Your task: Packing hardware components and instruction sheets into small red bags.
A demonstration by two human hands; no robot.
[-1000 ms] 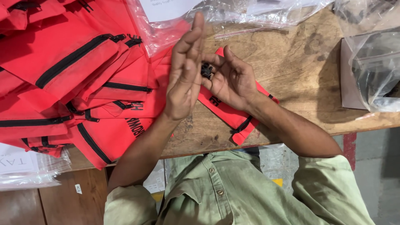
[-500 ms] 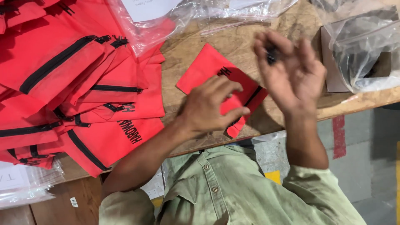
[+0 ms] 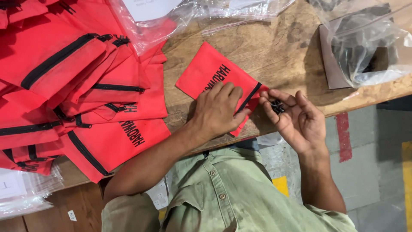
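Observation:
A red fabric pouch with a black zipper lies flat on the wooden bench. My left hand rests palm down on the pouch's near end, fingers spread over the fabric. My right hand is cupped just right of the pouch's zipper end, at the bench's front edge. It holds several small black parts between its thumb and fingers. The fingertips nearly touch the pouch's corner.
A heap of the same red zippered pouches covers the bench's left side. Clear plastic bags with a paper sheet lie at the back. A cardboard box lined with a plastic bag of dark parts stands at the right.
My hands parted from holding the black parts together. The right hand rose toward the box, then came down beside the pouch's zipper end. The left hand dropped flat onto the pouch.

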